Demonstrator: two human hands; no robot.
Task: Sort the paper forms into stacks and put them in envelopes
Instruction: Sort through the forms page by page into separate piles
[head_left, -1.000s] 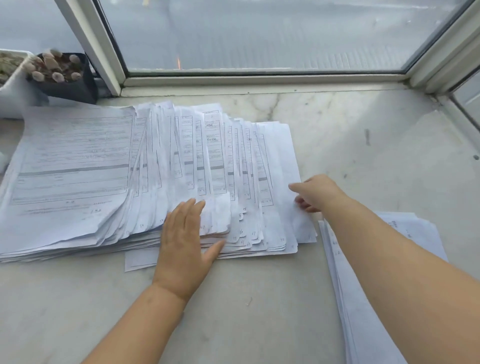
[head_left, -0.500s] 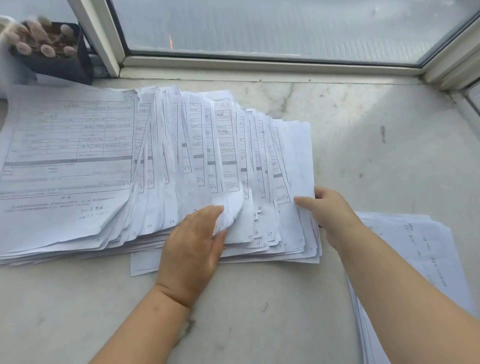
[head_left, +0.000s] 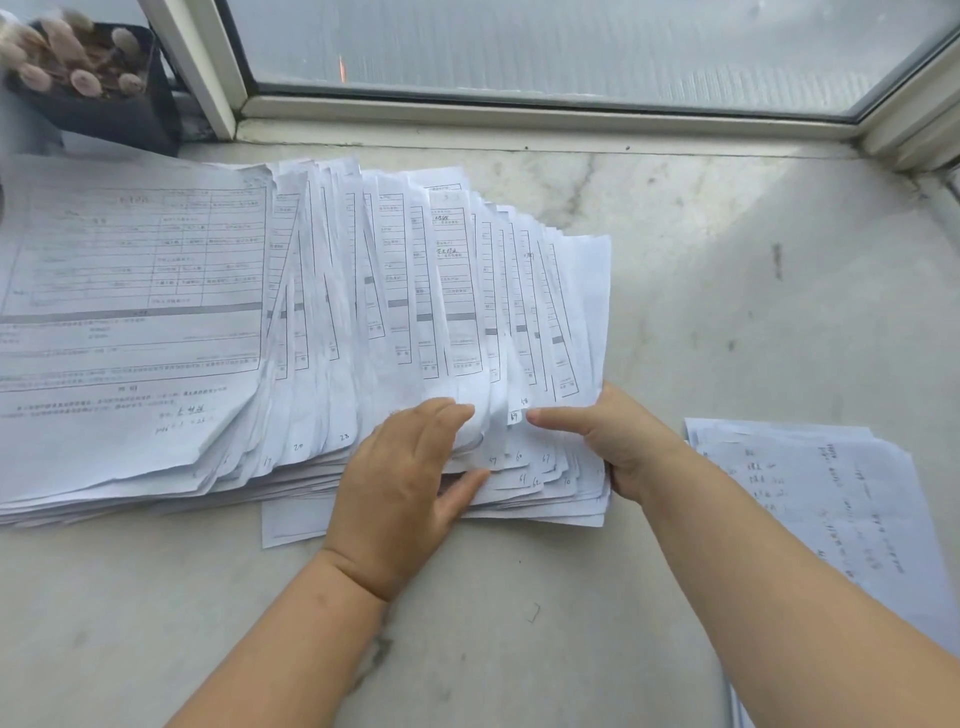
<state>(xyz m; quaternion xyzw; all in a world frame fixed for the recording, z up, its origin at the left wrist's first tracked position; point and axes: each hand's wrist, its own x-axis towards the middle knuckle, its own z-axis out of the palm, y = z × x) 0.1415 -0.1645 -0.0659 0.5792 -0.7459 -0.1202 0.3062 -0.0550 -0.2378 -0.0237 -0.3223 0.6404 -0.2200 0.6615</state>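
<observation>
Both of your hands have closed in on the lower right corner of the fanned forms since a second ago. Your left hand, which lay flat on the sheets then, now has its fingers curled over the lower edges of a few sheets and is lifting them, thumb spread below against the pile. Your right hand, which was out at the right edge of the fan, now pinches the lower right corner of the raised sheets; its forefinger points left along their bottom edge, just beside a numbered corner. My reading is that you are parting the fan at a chosen number, so a batch can come off for its own stack.

These forms spread from the left edge of the frame to its middle, on the pale marble sill. A second stack lies at the right edge, partly under your right forearm. No envelope shows.

Printed tables and a grey bar run across each form, but the print is too blurred to read. Handwritten corner numbers do show: 20, 23, 58, 59, and others in the sixties up to about 70. A signature and date on the top left sheet cannot be made out.

A black plant pot sits in the upper left, by the window frame.
</observation>
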